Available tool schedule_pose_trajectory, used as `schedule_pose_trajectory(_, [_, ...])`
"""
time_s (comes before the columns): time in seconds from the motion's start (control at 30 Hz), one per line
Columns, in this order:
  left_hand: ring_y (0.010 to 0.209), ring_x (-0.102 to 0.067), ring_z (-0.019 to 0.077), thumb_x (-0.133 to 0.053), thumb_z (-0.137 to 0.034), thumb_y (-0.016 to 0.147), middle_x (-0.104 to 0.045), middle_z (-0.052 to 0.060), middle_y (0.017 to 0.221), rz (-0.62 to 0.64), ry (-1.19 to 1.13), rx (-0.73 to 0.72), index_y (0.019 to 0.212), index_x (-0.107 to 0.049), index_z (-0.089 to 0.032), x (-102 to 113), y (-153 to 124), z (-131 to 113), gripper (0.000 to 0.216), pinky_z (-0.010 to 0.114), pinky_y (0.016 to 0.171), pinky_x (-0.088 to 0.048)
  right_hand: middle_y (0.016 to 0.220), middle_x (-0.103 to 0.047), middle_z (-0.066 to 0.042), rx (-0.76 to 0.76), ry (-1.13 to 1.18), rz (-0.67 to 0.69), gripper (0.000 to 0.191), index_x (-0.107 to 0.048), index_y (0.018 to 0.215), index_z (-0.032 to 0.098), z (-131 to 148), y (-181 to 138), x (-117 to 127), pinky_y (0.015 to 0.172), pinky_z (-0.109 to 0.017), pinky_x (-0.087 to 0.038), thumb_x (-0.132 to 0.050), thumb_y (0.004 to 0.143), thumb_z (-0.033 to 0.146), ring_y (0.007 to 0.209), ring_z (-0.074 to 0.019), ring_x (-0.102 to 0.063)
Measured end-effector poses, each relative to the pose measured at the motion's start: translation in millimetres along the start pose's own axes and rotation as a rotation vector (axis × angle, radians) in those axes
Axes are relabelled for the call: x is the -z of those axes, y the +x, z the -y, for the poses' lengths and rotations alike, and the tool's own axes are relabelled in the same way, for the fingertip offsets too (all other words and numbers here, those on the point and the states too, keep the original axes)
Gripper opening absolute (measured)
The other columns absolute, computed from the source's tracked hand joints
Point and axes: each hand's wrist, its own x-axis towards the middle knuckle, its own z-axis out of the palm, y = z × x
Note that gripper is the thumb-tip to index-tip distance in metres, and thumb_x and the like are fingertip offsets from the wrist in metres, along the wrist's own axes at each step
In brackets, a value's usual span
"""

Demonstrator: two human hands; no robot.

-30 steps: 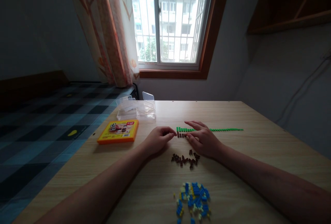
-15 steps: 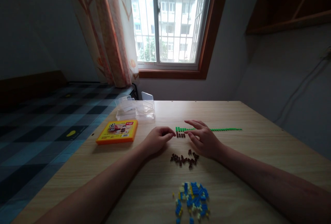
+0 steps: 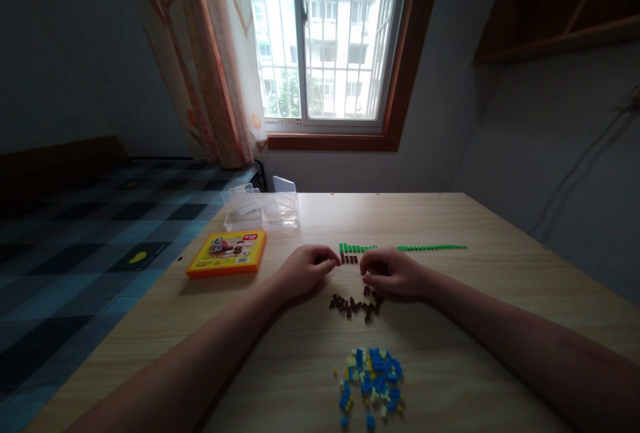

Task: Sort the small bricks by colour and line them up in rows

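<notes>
On the wooden table [image 3: 500,300] my left hand [image 3: 305,270] rests with its fingers curled, fingertips against the left end of a short row of brown bricks [image 3: 349,259]. My right hand [image 3: 390,272] is curled in a pinch just right of that row, above a loose heap of brown bricks [image 3: 356,305]; what it pinches is hidden. A long line of green bricks [image 3: 425,247] runs behind both hands.
A pile of blue, yellow and white bricks [image 3: 371,383] lies near the front edge. An orange-yellow box [image 3: 227,253] lies at the left, with clear plastic trays [image 3: 263,210] behind it. A checked bed cover [image 3: 90,246] borders the table's left side.
My right hand has drawn back from the green and brown rows and curled its stretched fingers into a pinch near the brown heap. My left hand has hardly moved.
</notes>
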Motion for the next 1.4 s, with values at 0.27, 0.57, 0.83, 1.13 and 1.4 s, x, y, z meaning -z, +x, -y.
schedule_pose_trajectory(0.27, [0.064,-0.051,0.0136,-0.06,-0.026,0.075,-0.061,-0.001,0.069,0.158,0.112,0.005,0.087,-0.076,-0.016,3,-4,-3,0.022,0.024,0.061,-0.039,0.064,-0.047,0.005,-0.079,0.188,0.117,0.027,-0.06,0.079,0.014,-5,0,8,0.053,-0.022,-0.03,-0.075,0.079,0.037,0.059,-0.0089,-0.039])
schedule_pose_trajectory(0.57, [0.062,-0.045,0.0118,-0.065,-0.03,0.073,-0.052,-0.003,0.065,0.174,0.13,0.009,0.086,-0.074,-0.017,2,-5,-3,0.021,0.022,0.056,-0.033,0.062,-0.042,0.007,-0.113,0.128,0.114,0.034,-0.056,0.074,0.015,-1,1,6,0.053,-0.022,-0.025,-0.079,0.076,0.04,0.058,-0.0084,-0.035])
schedule_pose_trajectory(0.83, [0.061,-0.045,0.0117,-0.067,-0.034,0.075,-0.052,-0.004,0.064,0.158,0.212,-0.021,0.082,-0.073,-0.018,2,-5,-4,0.019,0.023,0.057,-0.032,0.061,-0.041,0.007,-0.099,0.06,0.072,0.031,-0.054,0.071,0.016,1,2,2,0.052,-0.022,-0.025,-0.079,0.075,0.035,0.058,-0.0084,-0.034])
schedule_pose_trajectory(1.13, [0.067,-0.052,0.016,-0.062,-0.05,0.082,-0.063,0.0,0.073,0.146,0.419,0.004,0.078,-0.063,-0.02,-5,-9,-24,0.031,0.027,0.058,-0.032,0.062,-0.047,0.005,-0.134,-0.087,0.026,0.027,-0.055,0.073,0.017,7,5,1,0.054,-0.022,-0.03,-0.07,0.082,0.038,0.059,-0.0095,-0.04])
schedule_pose_trajectory(1.4, [0.077,-0.055,0.0223,-0.065,-0.057,0.077,-0.063,0.004,0.079,0.107,0.51,0.067,0.076,-0.055,-0.021,-18,-12,-34,0.037,0.03,0.062,-0.032,0.065,-0.047,0.006,-0.153,-0.107,0.101,0.027,-0.054,0.075,0.017,3,6,3,0.055,-0.022,-0.029,-0.073,0.078,0.036,0.06,-0.0095,-0.039])
